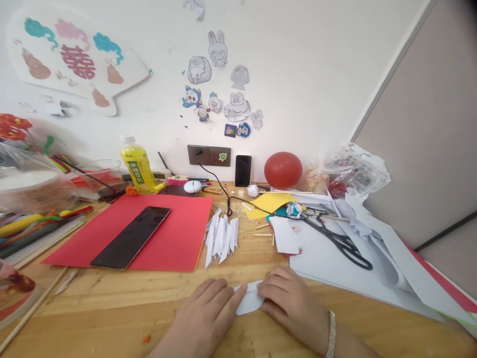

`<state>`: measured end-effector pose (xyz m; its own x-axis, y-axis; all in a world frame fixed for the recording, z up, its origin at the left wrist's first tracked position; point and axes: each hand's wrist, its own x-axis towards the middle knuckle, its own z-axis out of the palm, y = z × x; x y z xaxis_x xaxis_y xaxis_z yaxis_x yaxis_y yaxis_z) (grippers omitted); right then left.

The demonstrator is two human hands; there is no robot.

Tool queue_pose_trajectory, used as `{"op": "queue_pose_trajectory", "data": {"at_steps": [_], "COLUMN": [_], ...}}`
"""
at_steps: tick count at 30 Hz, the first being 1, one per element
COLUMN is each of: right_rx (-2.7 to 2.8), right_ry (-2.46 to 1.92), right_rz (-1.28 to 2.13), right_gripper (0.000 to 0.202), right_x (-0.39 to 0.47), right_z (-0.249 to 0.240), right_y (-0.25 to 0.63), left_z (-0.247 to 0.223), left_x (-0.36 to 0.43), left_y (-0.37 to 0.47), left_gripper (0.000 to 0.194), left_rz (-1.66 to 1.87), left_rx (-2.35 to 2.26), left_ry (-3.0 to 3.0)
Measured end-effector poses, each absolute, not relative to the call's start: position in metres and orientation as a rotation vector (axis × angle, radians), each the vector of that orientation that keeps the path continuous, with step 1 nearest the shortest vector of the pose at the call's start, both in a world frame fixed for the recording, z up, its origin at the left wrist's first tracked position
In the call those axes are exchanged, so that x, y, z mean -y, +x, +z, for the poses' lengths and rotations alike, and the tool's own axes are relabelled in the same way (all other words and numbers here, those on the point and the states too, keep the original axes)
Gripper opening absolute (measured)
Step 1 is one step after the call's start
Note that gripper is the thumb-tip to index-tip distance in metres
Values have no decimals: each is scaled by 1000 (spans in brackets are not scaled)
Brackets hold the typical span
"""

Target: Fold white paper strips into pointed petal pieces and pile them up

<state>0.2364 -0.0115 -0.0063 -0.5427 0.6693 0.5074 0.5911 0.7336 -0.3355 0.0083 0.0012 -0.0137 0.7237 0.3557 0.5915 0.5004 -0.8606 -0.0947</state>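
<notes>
Pinches white paper (249,298) at both ends, left hand (208,311) at nine o'clock and right hand (288,303) at three, left thumb and right fingers against the edges. Holds it low over the wooden table (244,338), toward six o'clock in the whole view. Has a crease-like line near the paper's upper edge, too covered to follow from end to end.

Seems to be at the folding step, judging by the two-handed pinch and that line. Probably calls next for lining up the edges, then pressing: anchoring one end with the left thumb while running a right finger along the fold. Cannot tell the number of layers, with fingers covering both ends.

Looking out from the paper, find slips (221,237) at eleven o'clock, white, narrow and pointed, apparently folded, touched by neither hand. At ten, find a red sheet (182,238) with a phone (130,239) lying on it. At two, find scissors (345,243) resting over white sheets (316,271), apart from the right hand. Farther off, find a red balloon (283,170) between twelve and one.
</notes>
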Motion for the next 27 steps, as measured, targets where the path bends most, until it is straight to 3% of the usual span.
{"op": "queue_pose_trajectory", "data": {"at_steps": [8, 18, 27], "right_rx": [2179, 2108, 2116], "right_ry": [-1018, -1409, -1466], "right_rz": [344, 408, 246], "right_gripper": [15, 20, 22], "right_x": [11, 10, 10], "right_z": [-11, -11, -15], "right_y": [232, 227, 221], "left_z": [-16, -14, -14], "left_x": [-3, 3, 4], "left_y": [12, 14, 23], "left_gripper": [29, 28, 29], "left_rz": [-891, -897, -830], "left_rx": [807, 1167, 1413], "left_ry": [-2787, -2850, -2724]}}
